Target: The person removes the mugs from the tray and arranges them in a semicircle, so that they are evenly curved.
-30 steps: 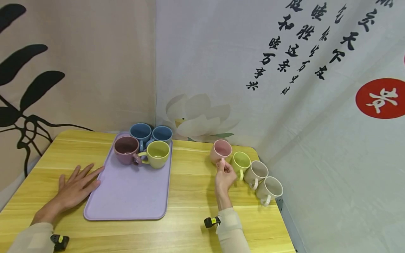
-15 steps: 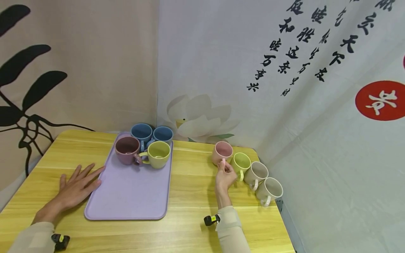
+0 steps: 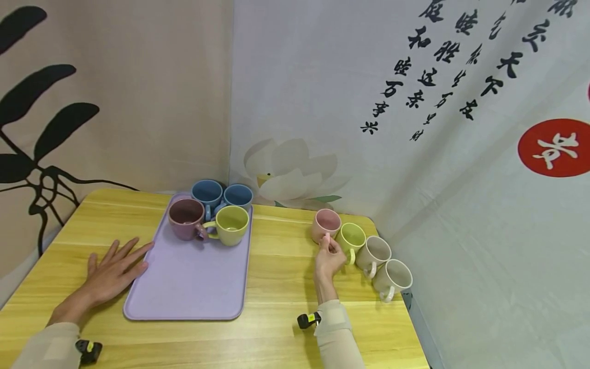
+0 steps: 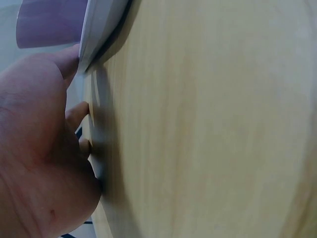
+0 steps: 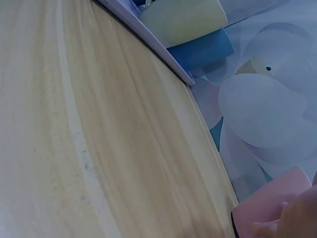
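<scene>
Right hand (image 3: 329,260) pinching the handle of the pink mug (image 3: 326,225), left hand (image 3: 110,277) spread wide at the edge of the lilac tray (image 3: 193,287).
On my head feed, the pink mug, smooth and rounded, stands upright at the far side of the wood-grained table (image 3: 276,333), just beside a lime-green mug (image 3: 352,238) and two off-white mugs (image 3: 375,251) in a slanting row. I see the left fingers reaching the raised rim of the tray, a matte rectangle with rounded corners. It carries two blue mugs (image 3: 207,193), a squat mauve mug (image 3: 185,225) and a glossy yellow-green mug (image 3: 232,228); behind hangs a softly creased printed cloth (image 3: 304,92).
</scene>
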### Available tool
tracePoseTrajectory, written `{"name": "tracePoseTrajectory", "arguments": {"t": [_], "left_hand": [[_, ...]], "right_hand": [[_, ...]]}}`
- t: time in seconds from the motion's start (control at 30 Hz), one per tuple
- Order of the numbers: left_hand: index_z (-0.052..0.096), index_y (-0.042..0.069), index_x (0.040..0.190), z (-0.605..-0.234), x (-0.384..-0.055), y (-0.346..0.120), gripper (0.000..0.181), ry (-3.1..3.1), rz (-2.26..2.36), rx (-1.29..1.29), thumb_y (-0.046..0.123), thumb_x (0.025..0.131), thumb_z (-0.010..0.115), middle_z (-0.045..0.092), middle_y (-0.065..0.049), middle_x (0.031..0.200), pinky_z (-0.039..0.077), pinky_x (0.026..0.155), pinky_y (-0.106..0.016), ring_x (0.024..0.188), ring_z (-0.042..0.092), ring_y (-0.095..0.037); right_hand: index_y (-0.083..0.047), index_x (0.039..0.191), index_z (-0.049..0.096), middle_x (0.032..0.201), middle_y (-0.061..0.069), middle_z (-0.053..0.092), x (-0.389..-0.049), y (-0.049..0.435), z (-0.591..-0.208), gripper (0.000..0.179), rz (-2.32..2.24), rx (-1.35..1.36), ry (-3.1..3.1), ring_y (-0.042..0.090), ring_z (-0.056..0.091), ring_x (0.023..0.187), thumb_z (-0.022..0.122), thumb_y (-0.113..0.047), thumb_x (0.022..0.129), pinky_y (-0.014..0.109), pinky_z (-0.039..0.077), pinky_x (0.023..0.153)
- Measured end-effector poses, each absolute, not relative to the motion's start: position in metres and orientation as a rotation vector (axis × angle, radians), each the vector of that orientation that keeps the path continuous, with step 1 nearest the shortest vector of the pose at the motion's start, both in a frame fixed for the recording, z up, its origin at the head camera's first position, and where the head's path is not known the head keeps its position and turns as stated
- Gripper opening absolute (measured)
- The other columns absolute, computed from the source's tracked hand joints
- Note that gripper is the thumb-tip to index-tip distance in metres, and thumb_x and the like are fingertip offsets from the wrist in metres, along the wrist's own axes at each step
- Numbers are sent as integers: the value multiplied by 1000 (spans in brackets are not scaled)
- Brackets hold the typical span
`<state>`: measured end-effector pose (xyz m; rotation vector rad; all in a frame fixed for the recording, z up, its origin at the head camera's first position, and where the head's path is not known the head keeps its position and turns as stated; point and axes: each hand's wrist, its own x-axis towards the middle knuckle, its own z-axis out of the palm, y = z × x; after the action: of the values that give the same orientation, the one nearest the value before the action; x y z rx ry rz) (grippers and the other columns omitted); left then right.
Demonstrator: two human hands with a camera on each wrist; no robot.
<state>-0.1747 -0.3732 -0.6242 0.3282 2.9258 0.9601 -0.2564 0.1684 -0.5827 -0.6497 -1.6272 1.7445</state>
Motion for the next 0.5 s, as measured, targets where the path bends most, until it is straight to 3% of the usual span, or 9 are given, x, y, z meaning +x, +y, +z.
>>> {"name": "tracePoseTrajectory", "arguments": {"t": [0.3, 0.5], "left_hand": [[29, 21, 180, -625, -175, -374, 64, 2925, 947, 325, 44, 122, 44, 11, -35, 186, -16, 118, -97, 165, -5, -76], [29, 22, 180, -625, -175, -373, 64, 2930, 936, 327, 44, 122, 43, 10, -34, 187, -17, 119, -97, 165, -6, -76]], "right_hand": [[7, 106, 84, 94, 21, 83, -258, 171, -588, 18, 1707, -664, -1647, 25, 81, 89, 82, -11, 105, 18, 63, 75], [5, 104, 85, 89, 15, 83, -259, 172, -588, 16, 1714, -670, -1633, 15, 77, 82, 83, -10, 103, 14, 60, 71]]}}
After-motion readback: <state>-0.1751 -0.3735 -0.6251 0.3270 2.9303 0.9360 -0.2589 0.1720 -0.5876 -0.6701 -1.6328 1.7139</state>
